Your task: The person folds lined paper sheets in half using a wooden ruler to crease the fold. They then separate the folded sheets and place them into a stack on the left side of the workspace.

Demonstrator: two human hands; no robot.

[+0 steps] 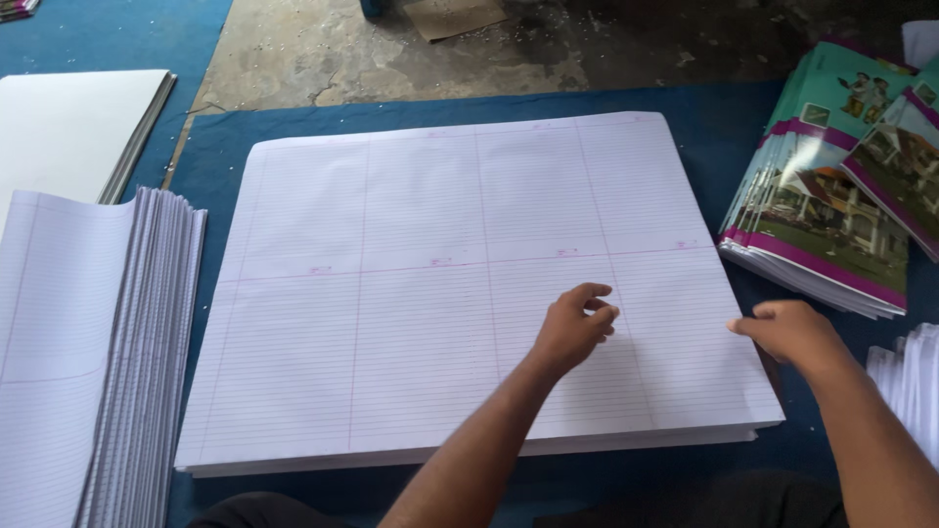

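A large stack of white ruled sheets (421, 284) with pink margin lines lies flat on a blue cloth (225, 132). My left hand (575, 325) hovers over the stack's right half, fingers curled and pinched together, with nothing visibly in them. My right hand (792, 332) rests at the stack's right edge, fingers touching the side of the top sheets.
A tall pile of folded ruled sheets (98, 362) stands at the left, with a white board stack (73, 127) behind it. Printed green and purple covers (831, 196) are piled at the right. More white sheets (910, 386) sit at the lower right. Bare concrete floor (440, 49) lies beyond.
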